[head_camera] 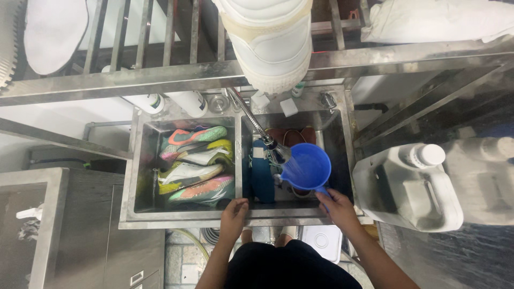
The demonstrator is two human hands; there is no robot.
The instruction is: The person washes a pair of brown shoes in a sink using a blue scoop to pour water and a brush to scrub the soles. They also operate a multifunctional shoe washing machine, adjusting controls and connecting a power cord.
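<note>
left hand (234,213): fingers curled over sink (176,220) front rim, at divider, holding nothing else
right hand (336,207): closed on blue scoop (307,167) handle; bowel tilted away, under faucet sprayer (278,152)
far: sneakers (195,166) piled in left basin

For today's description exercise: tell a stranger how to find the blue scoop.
Start at the steel double sink. In its right basin, under the spray head, the right hand holds the blue scoop. It is the only round, open, plain blue thing beside the shoes.
</note>
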